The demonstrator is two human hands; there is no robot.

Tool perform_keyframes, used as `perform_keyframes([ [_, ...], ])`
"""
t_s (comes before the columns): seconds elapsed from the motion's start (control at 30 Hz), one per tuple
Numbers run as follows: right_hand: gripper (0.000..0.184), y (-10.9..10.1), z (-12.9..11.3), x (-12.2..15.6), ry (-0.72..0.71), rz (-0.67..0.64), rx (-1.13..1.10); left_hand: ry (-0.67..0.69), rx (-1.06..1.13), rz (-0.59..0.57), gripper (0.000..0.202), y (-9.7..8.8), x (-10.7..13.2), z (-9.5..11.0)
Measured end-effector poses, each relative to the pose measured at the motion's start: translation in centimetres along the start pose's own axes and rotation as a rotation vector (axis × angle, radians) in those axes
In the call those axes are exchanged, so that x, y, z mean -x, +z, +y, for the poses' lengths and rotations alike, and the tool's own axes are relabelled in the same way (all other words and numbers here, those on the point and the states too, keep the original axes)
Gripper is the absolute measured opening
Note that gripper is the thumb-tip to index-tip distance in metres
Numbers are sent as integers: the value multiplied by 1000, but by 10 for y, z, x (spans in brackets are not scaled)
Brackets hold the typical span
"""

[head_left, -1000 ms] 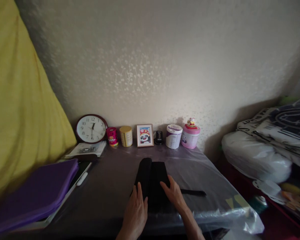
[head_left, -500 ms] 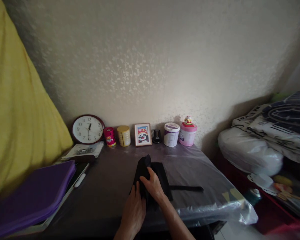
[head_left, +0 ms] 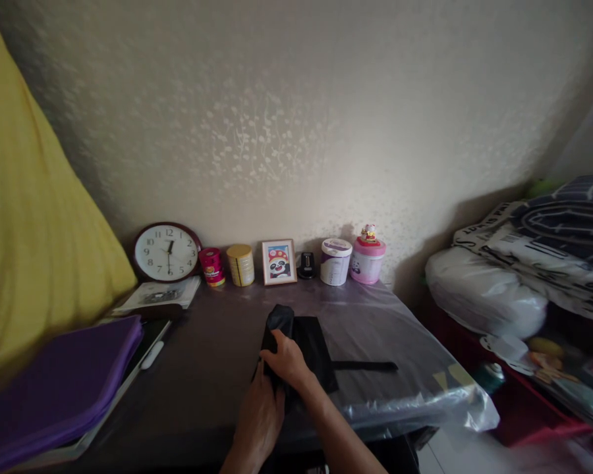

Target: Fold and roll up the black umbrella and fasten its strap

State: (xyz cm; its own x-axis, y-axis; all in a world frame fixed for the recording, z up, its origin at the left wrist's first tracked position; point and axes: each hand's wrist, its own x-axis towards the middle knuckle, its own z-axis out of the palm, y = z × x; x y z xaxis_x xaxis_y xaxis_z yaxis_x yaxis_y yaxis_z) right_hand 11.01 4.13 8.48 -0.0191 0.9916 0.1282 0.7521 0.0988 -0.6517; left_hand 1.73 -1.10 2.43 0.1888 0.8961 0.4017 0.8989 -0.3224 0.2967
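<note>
A black cloth piece (head_left: 312, 342) lies partly folded near the front of the table, and a narrow black strap (head_left: 366, 366) sticks out from it to the right. My left hand (head_left: 261, 408) grips the near left side of the cloth, its fingertips partly hidden in the dark folds. Just above it, my right hand (head_left: 287, 359) is closed on the raised left part of the same cloth, thumb and fingers pressed together. The two hands almost touch. What kind of article the cloth is cannot be made out.
Along the wall stand a clock (head_left: 168, 253), a pink can (head_left: 212, 266), a yellow-lidded can (head_left: 240, 265), a framed panda picture (head_left: 279, 262) and two tubs. Purple folders (head_left: 64, 382) lie at left. A clear plastic cover (head_left: 405, 395) hangs over the table's front edge.
My right hand has shifted slightly left on the cloth, and its raised upper part now bends over more. My left hand stays about where it was. The view has shifted slightly.
</note>
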Motion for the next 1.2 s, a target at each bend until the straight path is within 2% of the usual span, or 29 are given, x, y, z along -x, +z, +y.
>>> perform_keyframes([
  [0.17, 43, 4, 1, 0, -11, -34, 90, -4, 22, 63, 45, 4, 13, -2],
  [0.33, 34, -1, 1, -1, -89, -86, 63, -2, 62, 155, 42, 4, 23, -4],
  [0.57, 47, -15, 1, -6, -178, -278, -35, 51, -52, 144, 34, -25, 13, 5],
  [0.73, 46, -12, 6, -11, -176, -344, -88, 165, -67, 194, 30, -19, 8, 5],
  [0.9, 31, -10, 12, -8, -309, -288, -51, 200, -84, 181, 34, -12, 6, 4],
  [1.03, 24, -13, 21, -4, -440, -146, -146, 173, -82, 165, 27, -10, 5, 5],
  [1.13, 21, -11, 32, -7, -501, -31, -75, 145, -68, 177, 27, -3, 5, 5],
  [1.2, 19, -8, 39, -13, -541, -18, -23, 116, -38, 180, 29, 4, 6, 6],
])
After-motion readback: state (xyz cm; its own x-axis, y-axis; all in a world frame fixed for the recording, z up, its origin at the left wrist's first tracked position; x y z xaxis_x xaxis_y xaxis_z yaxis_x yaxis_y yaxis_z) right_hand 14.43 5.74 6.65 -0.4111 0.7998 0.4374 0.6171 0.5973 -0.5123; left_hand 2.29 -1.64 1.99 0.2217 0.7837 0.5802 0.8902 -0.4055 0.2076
